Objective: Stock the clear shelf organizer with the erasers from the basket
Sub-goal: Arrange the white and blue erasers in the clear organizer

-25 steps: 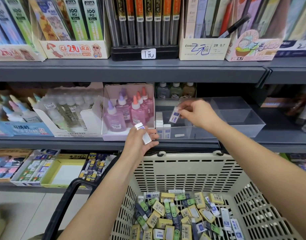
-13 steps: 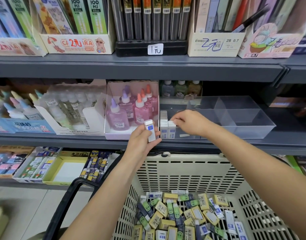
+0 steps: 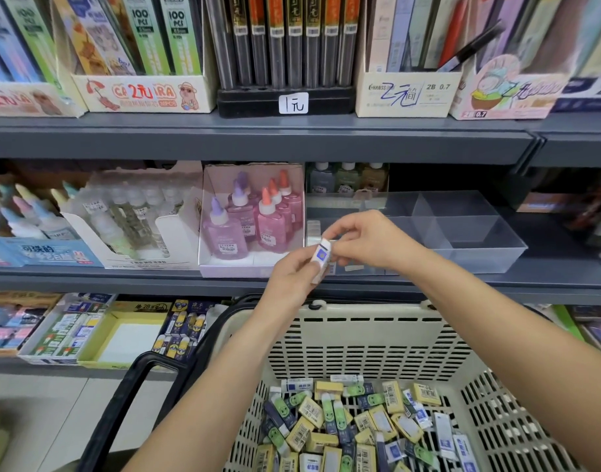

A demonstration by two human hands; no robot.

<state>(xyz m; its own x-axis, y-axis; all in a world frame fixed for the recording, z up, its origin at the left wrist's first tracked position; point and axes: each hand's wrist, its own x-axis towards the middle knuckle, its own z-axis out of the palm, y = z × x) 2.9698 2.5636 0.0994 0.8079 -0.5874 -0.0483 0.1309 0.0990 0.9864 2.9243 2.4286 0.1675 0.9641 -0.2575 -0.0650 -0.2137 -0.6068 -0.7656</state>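
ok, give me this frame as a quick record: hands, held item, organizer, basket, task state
left hand: holds the white eraser upright, just in front of the shelf edge
right hand: fingertips pinch the top end of the white eraser
organizer: clear, on the middle shelf, behind the hands
stocked erasers: a short row standing at the organizer's left end
basket: cream, below the hands
loose erasers: a mixed pile in the basket
task state: held eraser not yet in the organizer
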